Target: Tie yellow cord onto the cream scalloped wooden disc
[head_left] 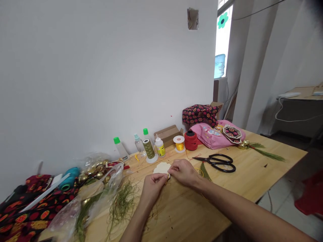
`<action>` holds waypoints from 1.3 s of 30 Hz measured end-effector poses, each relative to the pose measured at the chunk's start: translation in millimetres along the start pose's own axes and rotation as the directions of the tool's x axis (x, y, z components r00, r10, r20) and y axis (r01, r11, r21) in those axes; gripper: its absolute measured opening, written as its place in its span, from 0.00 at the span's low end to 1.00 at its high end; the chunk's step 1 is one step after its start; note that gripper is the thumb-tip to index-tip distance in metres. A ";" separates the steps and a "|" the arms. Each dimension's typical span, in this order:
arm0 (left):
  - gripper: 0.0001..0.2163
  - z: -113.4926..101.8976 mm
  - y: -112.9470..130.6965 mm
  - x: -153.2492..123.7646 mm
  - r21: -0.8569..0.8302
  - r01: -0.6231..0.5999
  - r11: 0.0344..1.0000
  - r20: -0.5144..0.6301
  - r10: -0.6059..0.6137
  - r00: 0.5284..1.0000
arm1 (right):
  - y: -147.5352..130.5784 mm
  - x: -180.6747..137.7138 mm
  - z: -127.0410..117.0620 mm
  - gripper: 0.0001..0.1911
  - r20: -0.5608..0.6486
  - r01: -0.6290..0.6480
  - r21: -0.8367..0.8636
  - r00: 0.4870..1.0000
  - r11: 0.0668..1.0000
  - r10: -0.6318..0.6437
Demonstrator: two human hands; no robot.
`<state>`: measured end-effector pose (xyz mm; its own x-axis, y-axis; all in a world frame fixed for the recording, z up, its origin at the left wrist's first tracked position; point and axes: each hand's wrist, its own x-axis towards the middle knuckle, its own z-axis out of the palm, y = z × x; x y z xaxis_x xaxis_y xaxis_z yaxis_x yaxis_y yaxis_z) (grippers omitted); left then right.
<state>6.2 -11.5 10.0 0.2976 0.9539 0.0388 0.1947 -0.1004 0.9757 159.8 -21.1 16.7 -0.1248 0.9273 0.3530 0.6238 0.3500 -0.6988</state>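
My left hand (152,187) and my right hand (183,172) meet over the wooden table (252,181), both pinched shut on a small pale scalloped wooden piece (161,167). A tiny gold bit shows between the fingertips. Green thread strands (122,201) lie just left of my left hand. Black scissors (218,162) rest to the right of my right hand, with a green tassel (205,170) beside the wrist.
Along the wall stand glue bottles (159,146), an olive thread cone (149,149), a gold spool (179,144) and a red spool (191,140). Pink cloth (212,136) and patterned fabric (199,114) lie behind. A plastic bag of gold bells (97,171) sits left.
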 end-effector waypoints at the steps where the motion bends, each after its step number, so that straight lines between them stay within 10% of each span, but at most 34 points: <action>1: 0.12 -0.7 -0.4 -0.1 -0.006 0.003 1.000 -0.007 -0.003 1.000 | 1.8 0.4 0.2 0.09 0.035 -0.065 0.096 0.997 0.993 0.062; 6: 0.12 -4.5 -0.5 1.2 0.003 0.029 1.000 -0.128 -0.028 0.991 | 9.1 3.6 -11.5 0.10 0.493 -0.459 0.672 0.863 0.581 0.111; 11: 0.12 -0.8 3.6 0.7 0.009 0.020 1.000 -0.137 -0.019 0.990 | 7.8 3.7 -22.3 0.17 0.698 -0.666 0.698 0.714 0.262 -0.046; 18: 0.10 1.1 7.2 1.3 -0.075 0.006 0.997 -0.011 -0.007 1.000 | 0.8 -5.7 10.4 0.21 0.475 -0.354 0.702 0.879 0.618 -0.036; 25: 0.13 0.0 4.8 1.1 0.030 0.006 1.000 -0.007 -0.006 1.000 | -4.3 -7.2 14.4 0.14 0.210 -0.081 0.242 0.977 0.967 0.029; 33: 0.12 -2.2 1.5 2.7 0.051 -0.045 0.998 0.019 0.044 0.999 | -10.7 -5.4 0.0 0.11 0.085 0.021 -0.224 0.996 0.974 -0.002; 39: 0.13 -4.1 2.2 1.6 -0.162 0.173 0.971 -0.012 -0.177 0.984 | -7.6 -5.7 3.9 0.07 -0.010 0.128 -0.172 0.991 0.977 -0.132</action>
<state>3.2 -9.1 13.1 0.2474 0.9598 -0.1323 0.0888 0.1135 0.9896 152.7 -28.5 17.6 -0.1986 0.8716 0.4482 0.7259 0.4381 -0.5302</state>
